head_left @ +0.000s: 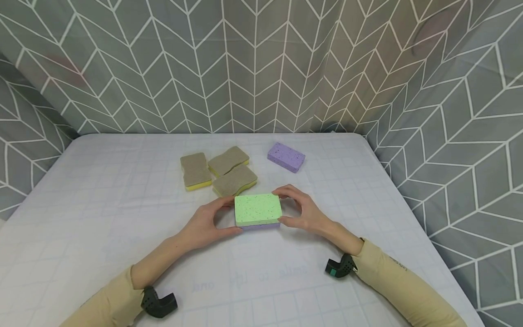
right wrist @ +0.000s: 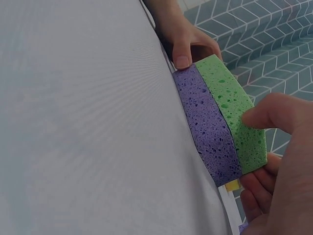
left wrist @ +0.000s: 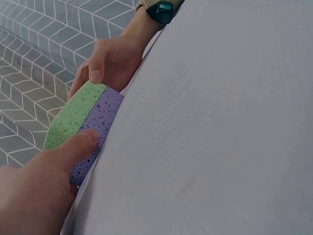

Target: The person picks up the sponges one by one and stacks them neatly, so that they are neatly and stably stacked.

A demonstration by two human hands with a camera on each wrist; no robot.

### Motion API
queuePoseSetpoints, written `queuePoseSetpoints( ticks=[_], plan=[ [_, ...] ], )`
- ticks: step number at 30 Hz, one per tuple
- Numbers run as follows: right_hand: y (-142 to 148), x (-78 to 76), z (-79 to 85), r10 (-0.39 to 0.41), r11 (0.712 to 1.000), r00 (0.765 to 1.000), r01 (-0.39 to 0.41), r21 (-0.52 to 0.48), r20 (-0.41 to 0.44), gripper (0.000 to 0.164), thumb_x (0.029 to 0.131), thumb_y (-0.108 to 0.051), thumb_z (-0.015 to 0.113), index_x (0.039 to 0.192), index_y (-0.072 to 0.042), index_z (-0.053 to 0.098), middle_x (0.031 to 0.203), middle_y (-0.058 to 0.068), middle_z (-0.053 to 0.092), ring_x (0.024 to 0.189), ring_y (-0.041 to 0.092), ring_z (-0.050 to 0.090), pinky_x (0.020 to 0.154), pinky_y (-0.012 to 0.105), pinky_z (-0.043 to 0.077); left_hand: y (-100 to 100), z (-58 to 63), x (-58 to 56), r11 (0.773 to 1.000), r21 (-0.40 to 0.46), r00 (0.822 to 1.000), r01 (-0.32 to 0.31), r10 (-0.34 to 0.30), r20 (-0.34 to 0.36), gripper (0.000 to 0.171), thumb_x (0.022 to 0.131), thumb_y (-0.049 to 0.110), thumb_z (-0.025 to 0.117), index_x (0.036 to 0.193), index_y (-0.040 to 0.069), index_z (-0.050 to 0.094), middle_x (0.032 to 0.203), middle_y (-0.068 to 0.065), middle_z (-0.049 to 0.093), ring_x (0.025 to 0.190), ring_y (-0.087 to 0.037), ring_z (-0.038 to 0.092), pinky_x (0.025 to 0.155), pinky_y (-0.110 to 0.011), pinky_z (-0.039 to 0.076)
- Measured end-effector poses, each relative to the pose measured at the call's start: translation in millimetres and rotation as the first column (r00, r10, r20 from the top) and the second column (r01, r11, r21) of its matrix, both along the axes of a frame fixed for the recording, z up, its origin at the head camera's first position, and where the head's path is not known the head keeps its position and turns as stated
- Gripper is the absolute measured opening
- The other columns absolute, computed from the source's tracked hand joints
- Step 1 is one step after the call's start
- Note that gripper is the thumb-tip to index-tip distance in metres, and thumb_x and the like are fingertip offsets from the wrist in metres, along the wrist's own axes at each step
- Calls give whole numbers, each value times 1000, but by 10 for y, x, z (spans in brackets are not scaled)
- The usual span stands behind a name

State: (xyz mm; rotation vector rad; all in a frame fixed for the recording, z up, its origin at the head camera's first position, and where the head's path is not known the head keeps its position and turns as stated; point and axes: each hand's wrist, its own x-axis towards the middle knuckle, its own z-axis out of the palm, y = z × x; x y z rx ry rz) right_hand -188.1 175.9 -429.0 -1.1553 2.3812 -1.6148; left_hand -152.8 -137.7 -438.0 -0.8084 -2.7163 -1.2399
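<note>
A light green sponge (head_left: 258, 208) lies flat on top of a purple sponge (head_left: 261, 226), their edges nearly flush, in the middle of the table. From the left, my left hand (head_left: 207, 226) grips the stack's end; in the left wrist view its thumb presses on the side of the purple sponge (left wrist: 104, 113). On the opposite end, my right hand (head_left: 304, 212) pinches the green sponge between thumb and fingers. The right wrist view shows that thumb on the green side face (right wrist: 230, 100), while the purple layer sits against the white cloth.
Behind the stack lie several sponges with grey-brown tops and yellow undersides: one at left (head_left: 195, 169), one at the back (head_left: 229, 160), one nearest the hands (head_left: 235, 180). Another purple sponge (head_left: 286, 157) lies at the back right. A patterned grey curtain (head_left: 253, 68) hangs behind the table.
</note>
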Motion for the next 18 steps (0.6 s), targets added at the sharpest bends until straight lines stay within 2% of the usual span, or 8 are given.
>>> queuePoseSetpoints(
  ticks=[7,11,18],
  plan=[
    [6,-11,-7,-2,1000,1000,1,29,30,61,79,-6,74,137,-9,56,132,6,56,122,20,51,110,38,43,1,3,-3,1000,4,1000,1,-1,3,78,76,39,88,141,13,52,132,2,64,121,-16,62,106,-39,50],
    [10,-20,-17,6,1000,1000,-6,23,18,60,80,-5,74,137,-7,55,133,9,56,122,21,51,110,35,43,-3,-3,-10,1000,12,1000,6,-6,-1,78,76,41,87,141,14,52,131,3,64,120,-15,62,106,-39,50],
    [9,-25,-12,21,1000,1000,-21,5,14,60,80,-4,73,137,-4,55,132,12,56,121,23,52,110,38,43,-3,8,-3,999,37,1000,18,-17,-14,77,76,40,87,140,14,53,131,3,64,119,-15,62,105,-39,50]
  ],
)
